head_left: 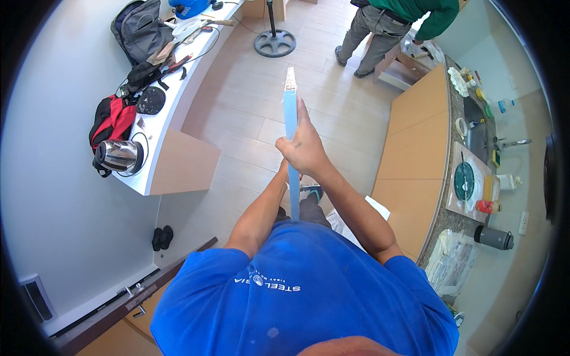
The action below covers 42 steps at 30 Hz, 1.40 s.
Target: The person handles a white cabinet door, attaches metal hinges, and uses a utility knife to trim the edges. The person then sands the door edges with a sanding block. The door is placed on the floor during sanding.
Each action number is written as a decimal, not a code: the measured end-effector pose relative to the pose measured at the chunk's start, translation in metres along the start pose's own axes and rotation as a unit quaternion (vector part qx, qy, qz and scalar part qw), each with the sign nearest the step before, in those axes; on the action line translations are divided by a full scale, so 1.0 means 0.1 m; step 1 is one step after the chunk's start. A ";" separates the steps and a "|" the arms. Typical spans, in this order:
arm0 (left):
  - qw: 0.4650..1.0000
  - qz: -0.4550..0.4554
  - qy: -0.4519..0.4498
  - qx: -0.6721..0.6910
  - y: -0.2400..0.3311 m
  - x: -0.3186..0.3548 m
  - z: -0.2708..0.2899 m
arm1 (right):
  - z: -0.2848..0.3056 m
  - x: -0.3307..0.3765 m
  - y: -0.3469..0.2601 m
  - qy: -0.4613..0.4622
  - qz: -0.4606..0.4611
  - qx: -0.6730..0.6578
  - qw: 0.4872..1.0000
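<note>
A long light blue board (290, 118) is held upright in front of my chest, seen almost edge-on. Its far end is pale and rough, and its near end reaches my blue shirt. My right hand (305, 148) grips it from the right side, the thumb across the edge and the fingers stretched along the face. Lower down, my left hand (284, 170) holds the same board from the left, and most of that hand is hidden behind it.
A white counter at left carries a kettle (120, 155), a dark backpack (141, 32) and tools. At right, a stone counter holds a sink (475, 127), a green round tray (464, 181) and a grey bottle (494, 237). Another person (380, 29) stands at far right.
</note>
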<state>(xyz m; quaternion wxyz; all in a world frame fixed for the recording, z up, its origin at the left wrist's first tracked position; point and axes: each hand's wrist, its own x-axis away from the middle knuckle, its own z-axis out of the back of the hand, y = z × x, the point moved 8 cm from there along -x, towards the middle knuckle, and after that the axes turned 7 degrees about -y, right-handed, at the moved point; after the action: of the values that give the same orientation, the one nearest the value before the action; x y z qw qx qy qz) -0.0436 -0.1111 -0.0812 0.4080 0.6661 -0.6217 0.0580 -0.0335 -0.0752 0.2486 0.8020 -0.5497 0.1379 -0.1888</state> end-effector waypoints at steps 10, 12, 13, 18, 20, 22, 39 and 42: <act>1.000 -0.008 0.003 0.000 0.06 -0.06 0.00 | 0.05 -0.02 -0.07 -0.009 -0.011 -0.022 1.000; 1.000 -0.007 0.001 -0.001 0.05 -0.08 0.00 | 0.05 -0.01 -0.09 -0.014 -0.009 -0.031 0.999; 1.000 -0.006 0.002 0.000 0.05 -0.08 0.00 | 0.05 0.01 -0.10 -0.016 -0.008 -0.035 0.999; 1.000 -0.002 0.000 0.005 0.04 -0.17 -0.02 | 0.06 0.04 -0.05 0.002 0.013 -0.036 0.999; 1.000 -0.003 0.004 0.007 0.04 -0.21 0.01 | 0.07 0.05 -0.11 -0.021 0.005 -0.050 0.999; 1.000 -0.001 0.009 0.012 0.02 -0.25 0.06 | 0.08 0.08 -0.16 -0.024 0.013 -0.057 0.998; 0.986 -0.072 0.106 -0.111 1.01 0.05 0.36 | 0.45 0.54 0.19 0.106 0.057 -0.234 0.965; 0.982 -0.061 0.068 -0.168 1.22 0.01 0.50 | 0.26 0.64 0.14 0.112 0.058 -0.248 0.961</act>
<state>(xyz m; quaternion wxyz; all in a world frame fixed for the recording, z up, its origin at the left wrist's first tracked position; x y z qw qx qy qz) -0.1720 -0.1298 -0.0567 0.5581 0.6193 -0.5516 -0.0267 0.0364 -0.0784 0.2442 0.6295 -0.6976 0.3013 -0.1624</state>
